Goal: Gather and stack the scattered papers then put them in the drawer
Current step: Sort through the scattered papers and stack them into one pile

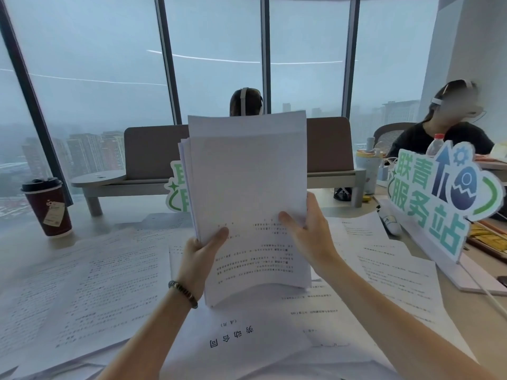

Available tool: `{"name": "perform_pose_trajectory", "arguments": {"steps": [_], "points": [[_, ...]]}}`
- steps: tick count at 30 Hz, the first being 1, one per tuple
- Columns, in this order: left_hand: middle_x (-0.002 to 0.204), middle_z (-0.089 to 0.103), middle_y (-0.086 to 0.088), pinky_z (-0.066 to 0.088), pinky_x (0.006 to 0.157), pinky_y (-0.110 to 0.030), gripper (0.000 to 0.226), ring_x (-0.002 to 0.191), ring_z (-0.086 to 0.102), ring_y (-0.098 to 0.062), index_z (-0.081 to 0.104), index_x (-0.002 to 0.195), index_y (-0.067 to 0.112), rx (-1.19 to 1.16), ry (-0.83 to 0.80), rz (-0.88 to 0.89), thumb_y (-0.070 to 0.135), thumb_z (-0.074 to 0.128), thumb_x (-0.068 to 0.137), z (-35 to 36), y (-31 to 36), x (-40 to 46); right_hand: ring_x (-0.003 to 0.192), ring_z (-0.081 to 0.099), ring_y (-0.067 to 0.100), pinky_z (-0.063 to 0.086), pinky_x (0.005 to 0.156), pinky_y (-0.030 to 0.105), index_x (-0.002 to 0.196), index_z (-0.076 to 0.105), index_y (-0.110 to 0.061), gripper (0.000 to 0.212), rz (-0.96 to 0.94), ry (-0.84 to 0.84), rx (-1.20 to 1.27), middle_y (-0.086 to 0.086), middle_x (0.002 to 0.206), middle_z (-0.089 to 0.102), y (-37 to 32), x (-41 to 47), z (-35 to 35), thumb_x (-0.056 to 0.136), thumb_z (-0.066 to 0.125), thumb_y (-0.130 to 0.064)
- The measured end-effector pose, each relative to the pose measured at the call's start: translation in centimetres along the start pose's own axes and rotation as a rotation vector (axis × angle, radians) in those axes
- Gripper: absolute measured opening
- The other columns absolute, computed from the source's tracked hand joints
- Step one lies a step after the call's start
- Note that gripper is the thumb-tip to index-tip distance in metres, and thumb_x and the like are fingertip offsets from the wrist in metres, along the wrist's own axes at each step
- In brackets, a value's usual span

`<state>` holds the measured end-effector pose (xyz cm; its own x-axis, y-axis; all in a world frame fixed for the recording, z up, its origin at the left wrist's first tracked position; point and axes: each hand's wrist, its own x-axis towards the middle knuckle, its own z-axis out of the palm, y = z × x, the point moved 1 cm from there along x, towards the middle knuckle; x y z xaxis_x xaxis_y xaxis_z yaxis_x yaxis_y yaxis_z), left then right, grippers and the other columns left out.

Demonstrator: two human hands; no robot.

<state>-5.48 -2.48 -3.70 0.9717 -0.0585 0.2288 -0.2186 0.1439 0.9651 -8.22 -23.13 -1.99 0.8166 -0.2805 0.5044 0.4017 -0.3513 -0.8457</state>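
A stack of white printed papers stands upright in front of me, its lower edge resting on the sheets on the table. My left hand grips the stack's left edge, thumb on the front sheet. My right hand holds the right edge, thumb on the front and fingers behind. The sheets in the stack are uneven at the top. Several loose printed sheets lie scattered flat over the table, one with a large title just below the stack. No drawer is in view.
A dark red coffee cup stands at the left. A green and blue standing sign on a white base is at the right, a second sign behind the stack. A grey desk shelf, bottles and two seated persons lie beyond.
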Motion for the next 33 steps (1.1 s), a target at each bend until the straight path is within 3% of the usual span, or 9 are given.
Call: {"name": "perform_pose_trajectory", "arguments": {"steps": [9, 11, 14, 16, 18, 20, 24, 27, 33], "points": [[0.075, 0.077, 0.004, 0.055, 0.053, -0.021, 0.007, 0.068, 0.073, -0.01, 0.072, 0.09, 0.014, -0.028, -0.005, -0.004, 0.014, 0.065, 0.091, 0.0, -0.5, -0.9, 0.103, 0.064, 0.015, 0.057, 0.079, 0.029, 0.13, 0.042, -0.03, 0.038, 0.094, -0.036, 0.025, -0.012, 0.114, 0.063, 1.5, 0.1, 0.7, 0.098, 0.06, -0.033], [0.076, 0.077, 0.003, 0.056, 0.055, -0.023, 0.006, 0.069, 0.073, -0.011, 0.072, 0.091, 0.013, -0.037, -0.005, -0.01, 0.013, 0.065, 0.091, -0.1, -0.5, -0.8, 0.1, 0.064, 0.007, 0.058, 0.082, 0.03, 0.144, 0.03, -0.034, 0.056, 0.003, -0.015, 0.016, -0.012, 0.116, 0.061, -0.7, 1.6, 0.0, 0.098, 0.061, -0.027], [0.081, 0.077, 0.0, 0.058, 0.065, -0.031, 0.007, 0.075, 0.074, -0.016, 0.072, 0.092, 0.013, -0.053, -0.025, -0.021, 0.011, 0.066, 0.089, -0.3, -0.5, -0.7, 0.098, 0.06, -0.006, 0.053, 0.079, 0.012, 0.155, 0.008, -0.038, 0.087, -0.188, 0.007, -0.029, -0.013, 0.118, 0.058, -4.9, 4.3, -1.4, 0.095, 0.065, -0.013], [0.083, 0.077, -0.001, 0.057, 0.069, -0.035, 0.009, 0.077, 0.074, -0.017, 0.072, 0.092, 0.013, -0.062, -0.043, -0.028, 0.008, 0.065, 0.089, -0.4, -0.5, -0.6, 0.116, 0.055, 0.001, 0.049, 0.095, 0.019, 0.155, 0.008, -0.044, 0.093, -0.316, 0.018, -0.092, -0.013, 0.14, 0.05, -7.2, 5.9, -2.0, 0.091, 0.066, -0.008], [0.085, 0.078, -0.003, 0.057, 0.073, -0.038, 0.011, 0.081, 0.074, -0.021, 0.072, 0.094, 0.013, -0.074, -0.059, -0.043, 0.007, 0.065, 0.088, -0.5, -0.5, -0.6, 0.121, 0.042, 0.002, 0.034, 0.1, 0.019, 0.155, 0.012, -0.048, 0.092, -0.391, 0.001, -0.216, -0.019, 0.144, 0.039, -8.6, 6.7, -2.3, 0.09, 0.065, -0.009], [0.09, 0.077, -0.005, 0.056, 0.078, -0.041, 0.013, 0.088, 0.072, -0.026, 0.072, 0.096, 0.013, -0.1, -0.07, -0.061, 0.007, 0.063, 0.088, -0.7, -0.5, -0.5, 0.108, 0.039, 0.006, 0.028, 0.089, 0.014, 0.152, 0.02, -0.05, 0.082, -0.392, -0.033, -0.337, -0.01, 0.13, 0.044, -9.0, 7.0, -2.3, 0.092, 0.063, -0.016], [0.099, 0.076, -0.009, 0.054, 0.085, -0.043, 0.014, 0.093, 0.072, -0.027, 0.073, 0.098, 0.016, -0.139, -0.114, -0.086, 0.012, 0.066, 0.086, -0.9, -0.6, -0.4, 0.104, 0.045, 0.013, 0.038, 0.092, 0.029, 0.141, 0.043, -0.042, 0.054, -0.388, 0.011, -0.476, 0.0, 0.116, 0.049, -8.1, 7.2, -2.3, 0.094, 0.062, -0.024], [0.101, 0.076, -0.01, 0.053, 0.087, -0.044, 0.023, 0.096, 0.071, -0.028, 0.072, 0.102, 0.015, -0.137, -0.131, -0.1, 0.016, 0.072, 0.079, -1.0, -0.7, -0.2, 0.104, 0.047, 0.012, 0.038, 0.092, 0.027, 0.138, 0.051, -0.038, 0.046, -0.392, 0.046, -0.459, -0.001, 0.114, 0.051, -7.7, 7.4, -2.3, 0.095, 0.061, -0.022], [0.094, 0.077, -0.003, 0.057, 0.083, -0.04, 0.014, 0.093, 0.072, -0.022, 0.072, 0.101, 0.014, -0.003, -0.083, -0.057, 0.018, 0.067, 0.089, -1.1, -1.3, 0.0, 0.114, 0.057, 0.012, 0.05, 0.096, 0.034, 0.151, 0.016, -0.05, 0.08, -0.268, -0.088, -0.119, -0.019, 0.124, 0.053, -6.3, 6.5, -2.2, 0.095, 0.06, -0.013]]}}
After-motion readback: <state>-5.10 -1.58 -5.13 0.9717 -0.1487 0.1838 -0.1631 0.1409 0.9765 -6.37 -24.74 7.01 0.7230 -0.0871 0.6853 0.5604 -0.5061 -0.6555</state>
